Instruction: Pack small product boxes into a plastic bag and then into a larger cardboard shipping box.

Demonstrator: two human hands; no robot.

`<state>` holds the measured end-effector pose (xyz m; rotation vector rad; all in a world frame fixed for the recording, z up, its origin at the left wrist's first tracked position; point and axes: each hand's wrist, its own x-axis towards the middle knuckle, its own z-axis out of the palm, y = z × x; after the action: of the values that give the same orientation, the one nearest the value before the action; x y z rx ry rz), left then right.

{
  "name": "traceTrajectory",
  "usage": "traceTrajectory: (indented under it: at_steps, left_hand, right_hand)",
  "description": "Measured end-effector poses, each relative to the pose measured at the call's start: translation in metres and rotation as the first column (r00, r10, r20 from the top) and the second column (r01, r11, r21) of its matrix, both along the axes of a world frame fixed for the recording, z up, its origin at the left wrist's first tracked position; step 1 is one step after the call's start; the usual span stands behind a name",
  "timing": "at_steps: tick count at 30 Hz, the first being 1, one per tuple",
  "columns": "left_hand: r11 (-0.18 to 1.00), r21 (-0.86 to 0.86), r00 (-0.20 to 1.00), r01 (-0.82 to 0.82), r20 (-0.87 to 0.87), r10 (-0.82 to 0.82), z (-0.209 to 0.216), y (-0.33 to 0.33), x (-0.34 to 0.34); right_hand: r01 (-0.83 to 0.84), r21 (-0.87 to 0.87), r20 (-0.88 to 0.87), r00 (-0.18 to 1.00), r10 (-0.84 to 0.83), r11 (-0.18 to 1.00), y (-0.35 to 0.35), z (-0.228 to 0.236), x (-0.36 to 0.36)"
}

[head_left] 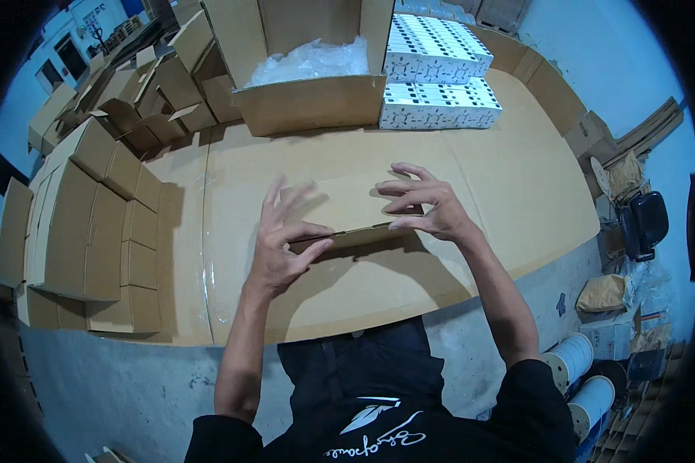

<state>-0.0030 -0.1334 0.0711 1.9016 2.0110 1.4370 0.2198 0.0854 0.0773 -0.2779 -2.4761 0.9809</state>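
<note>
A small brown cardboard box is held between my two hands, over the middle of the table. My left hand pinches its left end between thumb and index finger, while the other fingers are raised and blurred. At the right end, my right hand grips the box edge with the thumb below and fingers curled above. The box's colour blends with the cardboard-covered table, so its full shape is hard to make out. A shadow falls on the surface below it.
Stacked brown boxes stand at the left. A large open carton holding clear plastic wrap is at the back, beside stacks of white printed boxes. More open cartons sit back left. Spools are on the floor, lower right.
</note>
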Motion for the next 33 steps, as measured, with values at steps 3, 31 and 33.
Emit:
traceTrajectory:
  at_steps: [3,31,33]
  left_hand:
    - [0.997,-0.045,0.983,0.055,0.179,-0.047,-0.016,-0.004,-0.017]
    - [0.515,0.136,0.526,-0.846,0.050,0.849,-0.042,-0.108,-0.117]
    - [0.401,0.204,0.399,-0.893,-0.052,0.916,-0.044,-0.111,-0.122]
  right_hand:
    - [-0.107,-0.158,-0.006,0.994,0.108,0.982,0.003,-0.001,-0.002]
    - [0.368,-0.388,0.008,0.918,-0.396,0.845,-0.047,-0.070,0.042]
    - [0.363,-0.392,-0.014,0.916,-0.400,0.845,-0.046,-0.072,0.044]
